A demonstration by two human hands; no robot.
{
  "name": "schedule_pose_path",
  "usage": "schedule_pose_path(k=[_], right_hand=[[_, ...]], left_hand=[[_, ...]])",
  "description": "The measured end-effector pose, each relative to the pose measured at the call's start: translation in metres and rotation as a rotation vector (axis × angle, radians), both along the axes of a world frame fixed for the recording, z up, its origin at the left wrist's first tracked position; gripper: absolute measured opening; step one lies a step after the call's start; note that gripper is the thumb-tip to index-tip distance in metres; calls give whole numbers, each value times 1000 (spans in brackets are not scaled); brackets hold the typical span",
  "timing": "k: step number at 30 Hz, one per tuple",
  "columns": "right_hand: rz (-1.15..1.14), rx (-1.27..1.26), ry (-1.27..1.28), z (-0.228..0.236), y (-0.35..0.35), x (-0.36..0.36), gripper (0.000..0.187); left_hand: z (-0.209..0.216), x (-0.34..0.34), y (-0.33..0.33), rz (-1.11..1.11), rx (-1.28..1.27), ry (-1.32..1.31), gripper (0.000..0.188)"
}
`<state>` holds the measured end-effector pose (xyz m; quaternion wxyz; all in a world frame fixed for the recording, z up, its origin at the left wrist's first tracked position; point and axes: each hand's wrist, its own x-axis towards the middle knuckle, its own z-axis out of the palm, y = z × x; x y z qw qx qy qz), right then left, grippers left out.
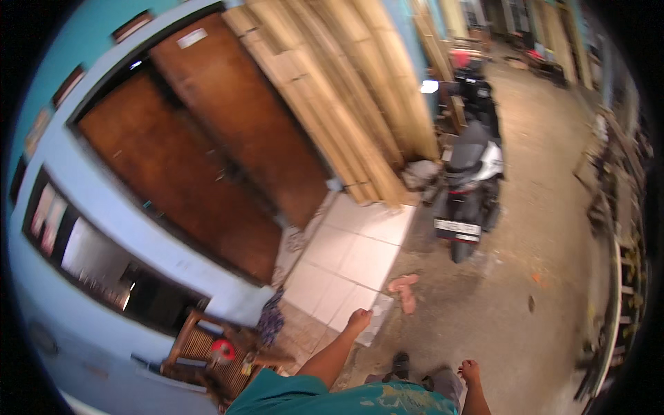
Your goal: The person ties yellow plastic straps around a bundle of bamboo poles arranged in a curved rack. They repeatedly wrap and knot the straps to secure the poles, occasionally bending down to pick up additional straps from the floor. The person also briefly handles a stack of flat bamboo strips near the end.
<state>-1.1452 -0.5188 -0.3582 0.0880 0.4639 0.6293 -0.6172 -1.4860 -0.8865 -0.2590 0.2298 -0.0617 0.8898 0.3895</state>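
My left hand (360,321) is stretched forward over the edge of the white tiled step (346,252), its fingers curled in and no object showing in it. Low on the right hangs my right hand (469,371), its fingers also curled, with nothing visible in them. Both hands look a little blurred. A pair of pink sandals (407,292) lies on the concrete just beyond my left hand. One dark shoe (401,364) of mine shows between my arms, below the teal shirt (339,400).
A black and white motor scooter (470,166) stands ahead beside tall bamboo poles (332,90) leaning on the wall. Brown double doors (207,138) are at the left. Near me is a wooden chair (214,346) with a red item on it. Stacked clutter (622,207) lines the right side.
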Motion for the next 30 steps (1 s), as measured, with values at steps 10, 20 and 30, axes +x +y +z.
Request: schedule_pose_path(k=[10, 20, 30], right_hand=[[-320, -8, -332, -37, 95, 142, 31], [-707, 98, -166, 3, 294, 126, 35], [-1147, 151, -309, 2, 363, 136, 32]], left_hand=[[-89, 12, 199, -569, -364, -363, 38], [-94, -56, 488, -921, -534, -101, 40], [-124, -60, 813, -900, -193, -140, 28]])
